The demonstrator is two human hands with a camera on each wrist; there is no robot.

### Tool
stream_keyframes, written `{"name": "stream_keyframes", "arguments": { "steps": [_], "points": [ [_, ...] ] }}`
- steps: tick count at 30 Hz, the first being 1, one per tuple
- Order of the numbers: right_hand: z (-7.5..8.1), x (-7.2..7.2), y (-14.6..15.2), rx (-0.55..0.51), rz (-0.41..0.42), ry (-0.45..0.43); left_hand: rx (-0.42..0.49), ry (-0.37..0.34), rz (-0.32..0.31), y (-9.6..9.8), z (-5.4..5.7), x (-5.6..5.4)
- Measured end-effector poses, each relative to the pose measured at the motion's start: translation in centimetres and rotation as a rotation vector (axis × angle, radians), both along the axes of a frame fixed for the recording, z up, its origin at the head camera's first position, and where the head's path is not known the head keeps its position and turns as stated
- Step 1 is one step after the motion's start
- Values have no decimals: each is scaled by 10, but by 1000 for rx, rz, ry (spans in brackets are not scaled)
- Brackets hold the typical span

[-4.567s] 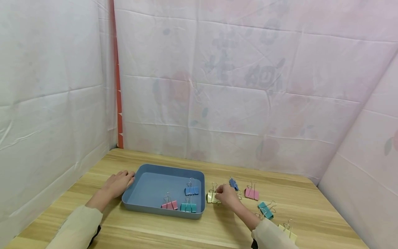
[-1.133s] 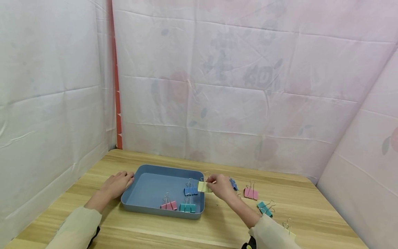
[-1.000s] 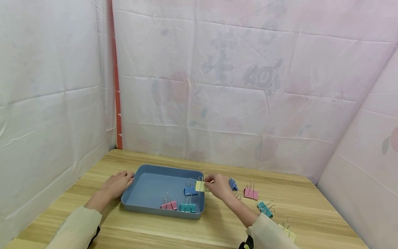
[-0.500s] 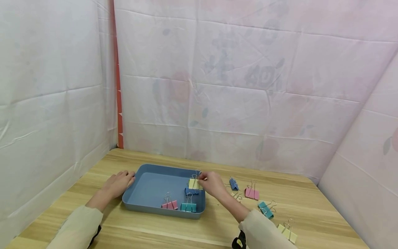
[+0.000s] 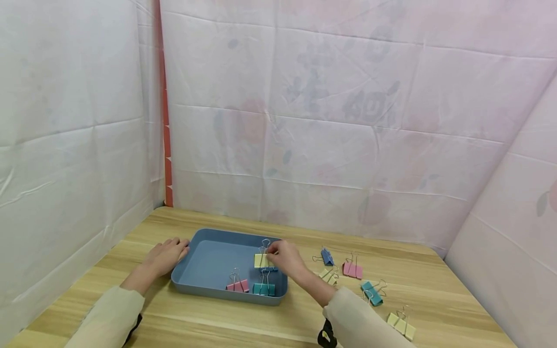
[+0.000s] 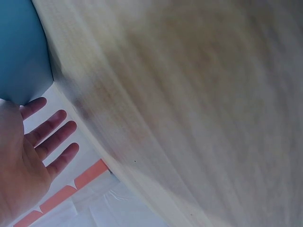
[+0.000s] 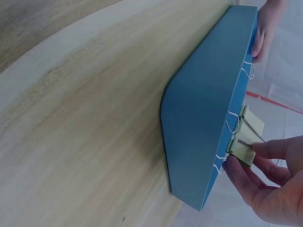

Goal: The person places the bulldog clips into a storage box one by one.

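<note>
Head view: left hand (image 5: 165,256), grip spread, rests at the left wall of the rectangular blue-grey tray (image 5: 209,261), presumably steadying it. Right hand (image 5: 285,257) pinches the body of a pale-yellow metal binder clip (image 5: 261,261) over the tray's right part, apparently to keep its wire handles uppermost. Inside the tray's right half, a pink binder clip (image 5: 237,286), teal binder clip (image 5: 264,289) and blue binder clip (image 5: 272,269) stand handles up. Loose multicoloured binder clips (image 5: 401,326) lie right of the tray on the wood-grain tabletop (image 5: 196,316).

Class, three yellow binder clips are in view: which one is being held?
The yellow clip over the tray, pinched by the right hand. The other two yellow clips lie on the table.
</note>
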State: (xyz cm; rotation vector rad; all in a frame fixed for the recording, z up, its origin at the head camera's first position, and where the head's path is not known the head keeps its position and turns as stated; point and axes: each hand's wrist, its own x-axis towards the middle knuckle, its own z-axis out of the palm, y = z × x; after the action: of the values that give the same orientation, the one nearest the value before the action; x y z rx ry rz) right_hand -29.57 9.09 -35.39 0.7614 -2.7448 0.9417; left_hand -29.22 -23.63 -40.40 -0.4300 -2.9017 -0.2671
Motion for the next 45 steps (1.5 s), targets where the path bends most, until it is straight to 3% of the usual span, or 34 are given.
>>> {"name": "stream_keyframes", "arguments": {
  "steps": [14, 24, 31, 36, 41, 45],
  "points": [
    [-9, 2, -20, 20, 25, 60, -6, 9, 2, 0, 0, 1],
    [-16, 5, -33, 66, 12, -5, -5, 15, -5, 0, -1, 1],
    [-19, 7, -37, 113, 23, 22, -9, 25, -3, -1, -1, 1],
    [-26, 6, -36, 89, 63, 48, -7, 29, -4, -1, 0, 2],
    [-25, 6, -34, 91, 62, 71, -6, 20, -6, -1, -1, 1],
    [-18, 10, -33, 86, 28, 38, -1, 12, -3, 0, 0, 1]
  ]
}}
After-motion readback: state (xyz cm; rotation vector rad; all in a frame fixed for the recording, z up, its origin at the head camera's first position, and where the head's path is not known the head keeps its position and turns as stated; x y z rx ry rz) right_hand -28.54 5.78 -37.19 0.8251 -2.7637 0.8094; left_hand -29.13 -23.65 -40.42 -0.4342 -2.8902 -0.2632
